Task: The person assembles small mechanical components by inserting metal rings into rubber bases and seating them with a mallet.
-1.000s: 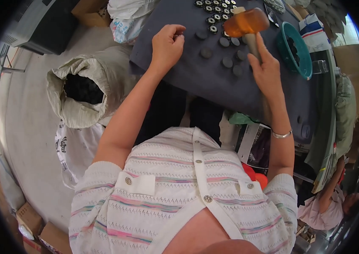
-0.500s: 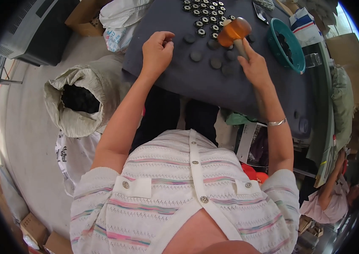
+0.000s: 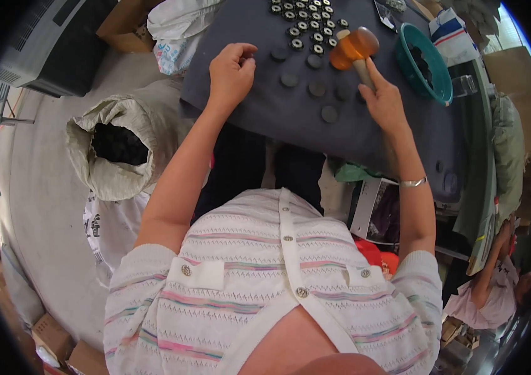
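Observation:
In my right hand (image 3: 385,103) is a mallet with a see-through amber head (image 3: 355,48) and a pale wooden handle. Its head hangs over the dark cloth-covered table (image 3: 265,119). Close to the mallet several round black discs (image 3: 317,88) lie loosely spread. My left hand (image 3: 231,74) is over the table's left part, beside the leftmost discs. Its fingers curl toward the thumb, and what they hold, if anything, is hidden. Beyond the discs, several black rings with pale centres (image 3: 303,25) are grouped at the far side.
A teal basin (image 3: 445,92) with dark pieces inside stands at the right, next to a clear cup (image 3: 464,86). To the left of the table is an open woven sack (image 3: 76,147) of black pieces. Another person (image 3: 487,294) is at the lower right.
The mallet and my right hand have shifted slightly right. My left hand has barely moved. A ringed piece beside the mallet head now shows, and the nearest disc appears a little closer to me.

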A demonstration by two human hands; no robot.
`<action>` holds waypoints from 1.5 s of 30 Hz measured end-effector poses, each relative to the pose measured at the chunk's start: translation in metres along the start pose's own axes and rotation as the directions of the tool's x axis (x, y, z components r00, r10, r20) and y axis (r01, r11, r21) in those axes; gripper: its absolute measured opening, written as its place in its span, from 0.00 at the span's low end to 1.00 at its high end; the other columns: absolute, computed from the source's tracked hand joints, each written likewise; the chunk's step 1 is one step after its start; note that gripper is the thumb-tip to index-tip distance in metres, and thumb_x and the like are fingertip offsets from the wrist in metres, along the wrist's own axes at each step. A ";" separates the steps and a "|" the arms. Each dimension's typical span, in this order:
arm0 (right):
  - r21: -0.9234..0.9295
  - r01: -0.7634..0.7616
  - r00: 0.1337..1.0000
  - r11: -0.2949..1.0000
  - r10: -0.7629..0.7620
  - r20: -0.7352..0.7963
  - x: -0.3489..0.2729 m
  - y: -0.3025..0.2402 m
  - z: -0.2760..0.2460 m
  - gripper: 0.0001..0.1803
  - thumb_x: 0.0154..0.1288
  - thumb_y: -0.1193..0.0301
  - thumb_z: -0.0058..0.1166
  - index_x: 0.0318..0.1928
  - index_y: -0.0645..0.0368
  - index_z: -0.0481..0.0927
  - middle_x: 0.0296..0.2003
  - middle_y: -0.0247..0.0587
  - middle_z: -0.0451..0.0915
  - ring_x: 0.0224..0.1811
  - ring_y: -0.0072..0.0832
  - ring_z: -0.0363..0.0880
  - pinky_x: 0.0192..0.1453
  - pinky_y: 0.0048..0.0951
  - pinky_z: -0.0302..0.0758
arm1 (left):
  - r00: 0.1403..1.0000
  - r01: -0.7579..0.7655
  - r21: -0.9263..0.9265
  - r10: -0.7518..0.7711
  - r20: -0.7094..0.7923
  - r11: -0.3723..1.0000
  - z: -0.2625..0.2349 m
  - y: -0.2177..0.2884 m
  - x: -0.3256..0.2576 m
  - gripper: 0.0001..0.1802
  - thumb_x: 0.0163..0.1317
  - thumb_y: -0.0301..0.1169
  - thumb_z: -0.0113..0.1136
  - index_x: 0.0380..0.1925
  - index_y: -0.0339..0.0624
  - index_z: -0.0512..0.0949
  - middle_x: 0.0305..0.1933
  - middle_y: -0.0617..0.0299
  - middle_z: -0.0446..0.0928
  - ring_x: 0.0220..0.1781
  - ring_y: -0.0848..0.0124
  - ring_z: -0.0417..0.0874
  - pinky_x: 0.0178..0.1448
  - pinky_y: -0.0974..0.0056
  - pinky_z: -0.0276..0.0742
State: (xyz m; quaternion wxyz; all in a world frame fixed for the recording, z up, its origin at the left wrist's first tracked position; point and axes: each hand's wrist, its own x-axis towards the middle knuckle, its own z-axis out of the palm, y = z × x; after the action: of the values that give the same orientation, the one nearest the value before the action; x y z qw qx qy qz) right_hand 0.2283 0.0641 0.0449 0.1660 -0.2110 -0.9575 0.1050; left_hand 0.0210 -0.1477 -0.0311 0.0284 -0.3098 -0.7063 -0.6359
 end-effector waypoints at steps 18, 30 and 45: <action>-0.050 -0.002 0.998 0.999 0.005 0.057 -0.057 -0.028 -0.021 0.34 0.57 0.73 0.55 0.66 0.51 0.62 0.32 0.51 0.77 0.34 0.49 0.77 0.38 0.41 0.73 | 1.000 0.018 0.006 -0.018 0.018 1.000 0.001 -0.003 0.006 0.11 0.55 0.22 0.57 0.39 0.37 0.80 0.34 0.61 0.80 0.36 0.77 0.80 0.43 0.72 0.74; 0.071 0.045 0.999 0.996 -0.044 -0.014 -0.064 -0.019 -0.022 0.37 0.56 0.74 0.56 0.68 0.49 0.60 0.28 0.50 0.74 0.31 0.47 0.76 0.38 0.41 0.71 | 1.000 0.003 0.062 -0.005 0.022 0.998 0.000 -0.001 0.002 0.11 0.55 0.22 0.57 0.39 0.37 0.80 0.33 0.61 0.80 0.35 0.76 0.80 0.41 0.71 0.74; 0.032 0.041 0.981 0.999 -0.034 -0.189 0.028 0.016 -0.014 0.34 0.58 0.69 0.56 0.66 0.52 0.62 0.37 0.57 0.79 0.39 0.50 0.79 0.45 0.38 0.75 | 0.999 0.039 0.006 -0.039 0.019 0.999 0.000 0.005 0.003 0.10 0.55 0.22 0.56 0.39 0.37 0.79 0.33 0.62 0.79 0.34 0.77 0.79 0.42 0.72 0.74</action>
State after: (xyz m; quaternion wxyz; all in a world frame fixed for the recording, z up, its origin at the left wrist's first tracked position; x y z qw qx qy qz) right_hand 0.2154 0.0924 0.0612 0.2615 -0.1988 -0.9394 0.0985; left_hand 0.0211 -0.1469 -0.0250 0.0101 -0.3020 -0.7140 -0.6315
